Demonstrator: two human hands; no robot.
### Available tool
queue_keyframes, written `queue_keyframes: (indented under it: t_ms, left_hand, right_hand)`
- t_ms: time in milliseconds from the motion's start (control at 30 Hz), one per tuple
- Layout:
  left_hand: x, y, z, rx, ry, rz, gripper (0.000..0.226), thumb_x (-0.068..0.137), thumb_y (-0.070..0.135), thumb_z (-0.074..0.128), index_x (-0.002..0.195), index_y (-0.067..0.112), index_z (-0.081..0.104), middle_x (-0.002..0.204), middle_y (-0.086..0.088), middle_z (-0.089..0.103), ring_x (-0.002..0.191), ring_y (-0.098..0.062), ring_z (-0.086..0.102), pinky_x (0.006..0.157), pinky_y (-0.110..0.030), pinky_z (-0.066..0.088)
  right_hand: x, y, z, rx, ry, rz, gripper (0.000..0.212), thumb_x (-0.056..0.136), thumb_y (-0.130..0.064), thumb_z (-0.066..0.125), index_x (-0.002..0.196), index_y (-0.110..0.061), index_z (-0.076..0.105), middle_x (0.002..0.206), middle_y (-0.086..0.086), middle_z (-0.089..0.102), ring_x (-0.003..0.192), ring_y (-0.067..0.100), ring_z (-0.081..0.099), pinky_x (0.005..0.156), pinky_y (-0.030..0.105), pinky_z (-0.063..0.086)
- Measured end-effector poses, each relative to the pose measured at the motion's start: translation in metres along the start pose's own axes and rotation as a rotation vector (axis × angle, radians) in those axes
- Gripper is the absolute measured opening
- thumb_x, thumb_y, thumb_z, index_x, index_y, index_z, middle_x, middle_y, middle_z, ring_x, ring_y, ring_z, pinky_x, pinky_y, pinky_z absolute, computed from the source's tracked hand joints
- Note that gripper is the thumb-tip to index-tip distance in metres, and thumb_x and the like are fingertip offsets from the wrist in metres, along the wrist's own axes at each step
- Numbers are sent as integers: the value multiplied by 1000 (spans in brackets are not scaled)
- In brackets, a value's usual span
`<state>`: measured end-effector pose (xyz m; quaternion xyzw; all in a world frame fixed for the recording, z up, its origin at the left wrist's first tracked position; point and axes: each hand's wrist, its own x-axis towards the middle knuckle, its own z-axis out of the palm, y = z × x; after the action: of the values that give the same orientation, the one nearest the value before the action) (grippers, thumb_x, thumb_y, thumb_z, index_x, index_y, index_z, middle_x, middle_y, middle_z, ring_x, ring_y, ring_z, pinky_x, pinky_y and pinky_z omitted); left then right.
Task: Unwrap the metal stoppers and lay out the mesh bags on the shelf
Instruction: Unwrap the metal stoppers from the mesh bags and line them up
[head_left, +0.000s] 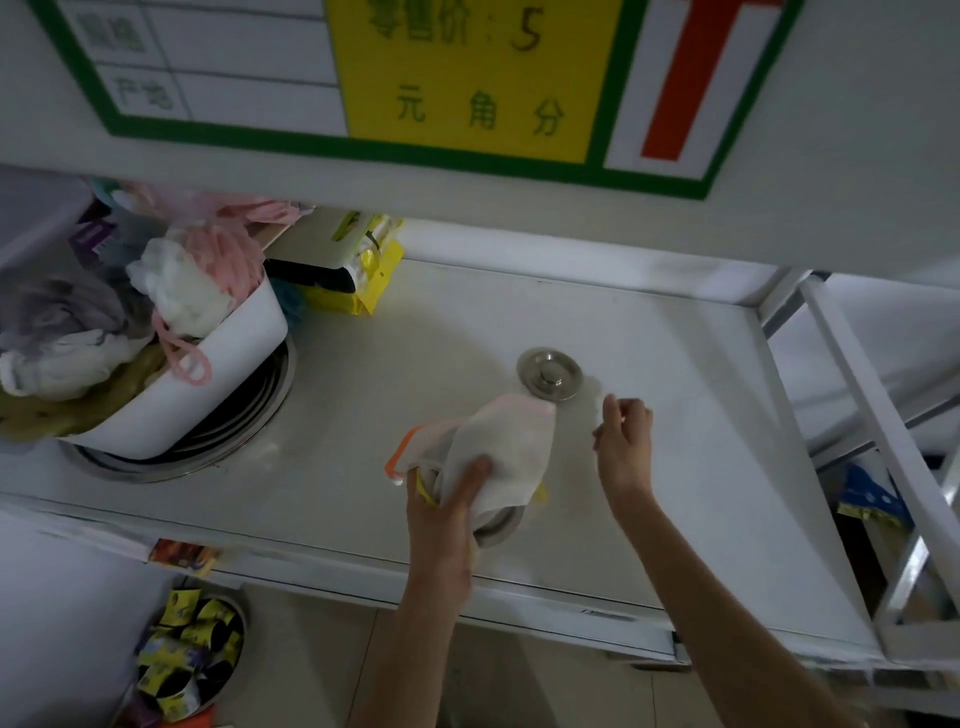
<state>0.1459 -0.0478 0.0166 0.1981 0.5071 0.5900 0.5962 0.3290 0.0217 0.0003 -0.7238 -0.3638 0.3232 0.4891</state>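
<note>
At the far left of the white metal shelf (675, 364) a white plastic tub (208, 374) sits tilted on a stack of round steel rings (249, 410), heaped with bunched white, grey and pink mesh cloths (192, 280). Just behind it, against the back of the shelf, lie yellow foil packets (363, 280). Below the shelf's front edge, on the floor, a round container holds yellow-and-black sachets (187, 654).

Near the middle of the shelf the left hand (447, 514) is clamped on a bundle — white mesh bags (509, 452) with orange and yellow trim, the thumb pressing across the fabric. Under the bags, in the same grasp, the rim of a round metal stopper (498, 525) shows; most of it is covered by the mesh. The bundle's upper corner reaches to the edge of a second item: a bare, round silver metal stopper with a raised centre knob (550, 373), lying flat on the shelf behind the hands.

To the right, the right hand (626, 447) hovers just above the shelf, near the bare stopper but apart from it, fingers curled with thumb and forefinger pinched together — whether they hold anything, perhaps a clear film, I cannot tell.
</note>
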Motion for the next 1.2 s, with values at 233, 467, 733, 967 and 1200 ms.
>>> queue_keyframes:
  t_ms: [233, 467, 733, 967, 1200]
  left_hand:
    - [-4, -11, 25, -55, 138, 20, 42, 85, 18, 74, 123, 17, 56, 114, -9, 71, 99, -30, 71, 78, -48, 61]
    - [-5, -16, 29, -55, 253, 62, 41, 88, 27, 71, 124, 18, 55, 115, -10, 70, 100, -30, 71, 83, -58, 57]
    - [-11, -23, 30, -53, 296, 67, 47, 93, 43, 61, 132, 20, 50, 120, -12, 67, 101, -30, 69, 81, -50, 60]
    - [-3, -28, 27, -110, 346, -24, 35, 98, 31, 55, 129, 20, 45, 124, -18, 62, 106, -36, 65, 85, -52, 57]
    - [5, -36, 23, -133, 461, 18, 36, 98, 14, 56, 132, 17, 48, 127, -14, 62, 110, -30, 65, 94, -52, 54]
  right_hand:
    - [-131, -20, -9, 204, -245, -133, 14, 94, -21, 59, 88, -14, 49, 75, 2, 57, 60, 10, 56, 57, 22, 46]
    - [-123, -18, -5, 176, -308, -78, 17, 91, -11, 65, 105, -19, 59, 87, 1, 66, 76, 22, 68, 62, 27, 55]
    - [-128, -10, -4, 181, -342, -27, 14, 91, -13, 65, 103, -9, 58, 79, 7, 73, 65, 20, 72, 56, 29, 58]
    - [-127, -4, -4, 310, -425, -2, 15, 98, -3, 49, 108, -8, 59, 83, 9, 67, 64, 21, 56, 55, 29, 47]
    - [-130, 5, -3, 416, -457, 2, 15, 100, -4, 47, 108, -4, 60, 74, 6, 57, 62, 18, 46, 55, 26, 40]
